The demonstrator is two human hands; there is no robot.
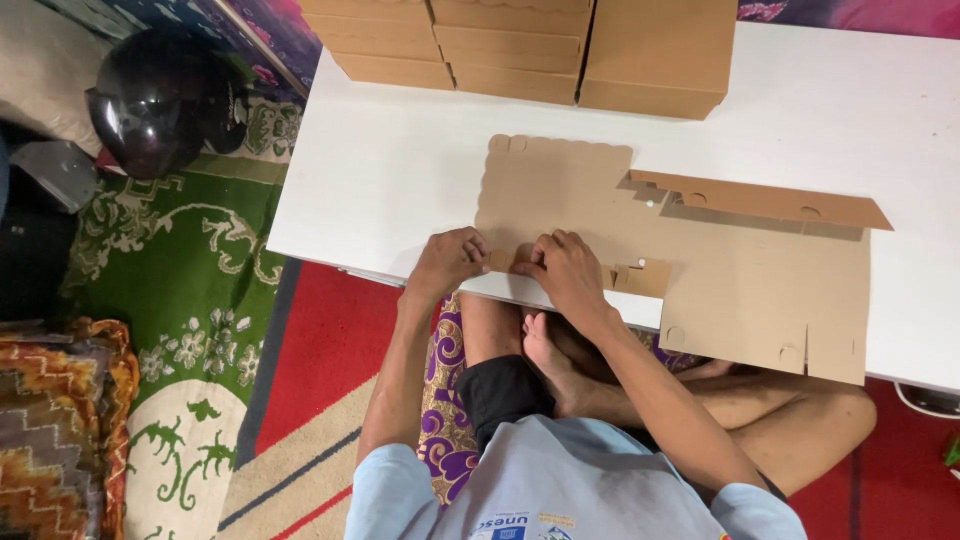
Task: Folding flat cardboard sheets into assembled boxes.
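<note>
A flat brown cardboard box blank (740, 280) with a scalloped left edge lies on the low white table (390, 180). Its far side flap (770, 200) is folded up. My left hand (450, 260) and my right hand (562, 268) press side by side on the near left edge of the blank, fingers curled on a small tab at the table's front edge. A short tab (640, 276) sticks up just right of my right hand.
Stacks of folded brown cardboard boxes (520, 50) stand along the table's far edge. A dark helmet (160, 95) lies on the green patterned carpet (190, 260) at the left. My crossed legs are under the table on a red rug (330, 340).
</note>
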